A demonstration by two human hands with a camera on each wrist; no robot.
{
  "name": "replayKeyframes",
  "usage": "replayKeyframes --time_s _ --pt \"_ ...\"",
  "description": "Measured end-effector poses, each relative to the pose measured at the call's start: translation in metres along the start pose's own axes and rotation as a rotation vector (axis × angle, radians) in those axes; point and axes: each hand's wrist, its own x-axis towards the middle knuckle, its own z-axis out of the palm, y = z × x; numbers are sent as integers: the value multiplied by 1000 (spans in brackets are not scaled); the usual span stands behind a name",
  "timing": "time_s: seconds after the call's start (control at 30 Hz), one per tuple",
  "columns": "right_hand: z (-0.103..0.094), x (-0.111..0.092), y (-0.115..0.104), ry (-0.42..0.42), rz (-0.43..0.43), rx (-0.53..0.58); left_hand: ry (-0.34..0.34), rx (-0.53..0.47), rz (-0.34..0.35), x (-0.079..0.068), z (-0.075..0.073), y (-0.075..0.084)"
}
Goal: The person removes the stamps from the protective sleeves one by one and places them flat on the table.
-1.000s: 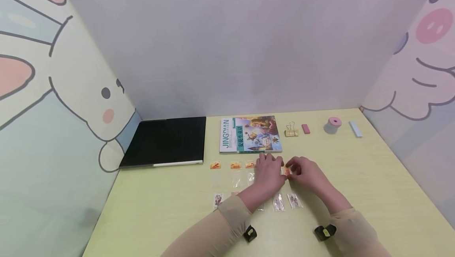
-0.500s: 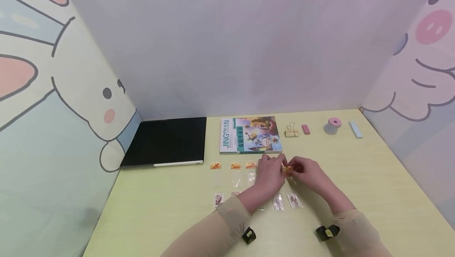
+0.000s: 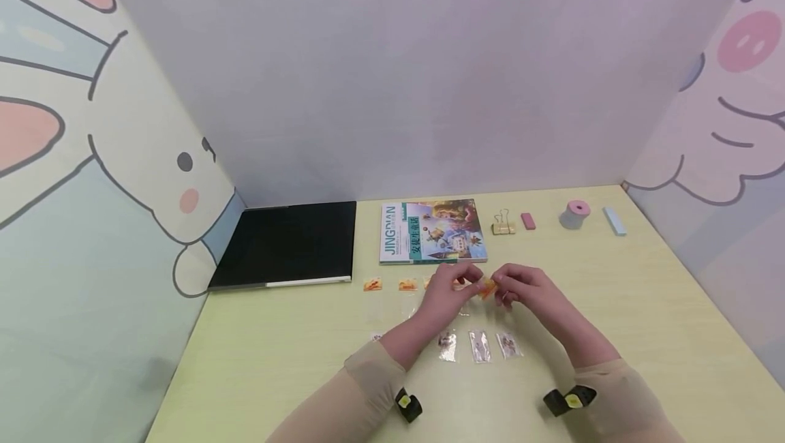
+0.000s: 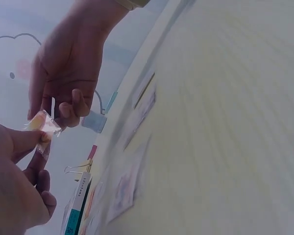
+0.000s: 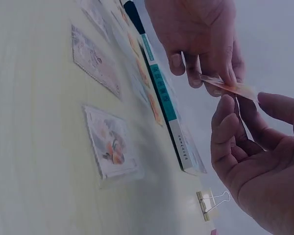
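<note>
Pale yellow counter [image 3: 276, 361], seen from the head: the left hand [image 3: 446, 293] pinches a small orange packet [image 3: 486, 288], and the right hand [image 3: 531, 289] pinches its other end. A picture book [image 3: 433, 232] lies near the counter's far edge, a binder clip [image 3: 504, 228] just beside it.

From the left wrist: the packet, in shiny clear wrapping, is raised off the counter between both hands.

From the right wrist: it appears nearly edge-on; a printed sachet [image 5: 112, 147] lies flat on the counter.
</note>
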Motion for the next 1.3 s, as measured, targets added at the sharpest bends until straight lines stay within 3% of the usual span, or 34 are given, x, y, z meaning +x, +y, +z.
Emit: replayKeyframes --time_s 0.13,0.3,0.67,0.87,1.07,1.3 --pt "0 -1 0 -55 -16 35 -36 -31 5 -2 -7 -1" --pt "2 -3 4 -60 -12 20 -58 -70 4 -3 -11 -1" --pt "13 -4 -11 129 -8 -69 -24 -10 -65 -7 -11 -1" --pt "15 -3 -8 135 0 -135 31 52 -79 -7 -10 0" --pt "16 -2 -1 108 20 -69 63 90 -64 -6 -9 2" --pt "11 -2 9 148 83 -35 56 83 -45 -6 -9 2"
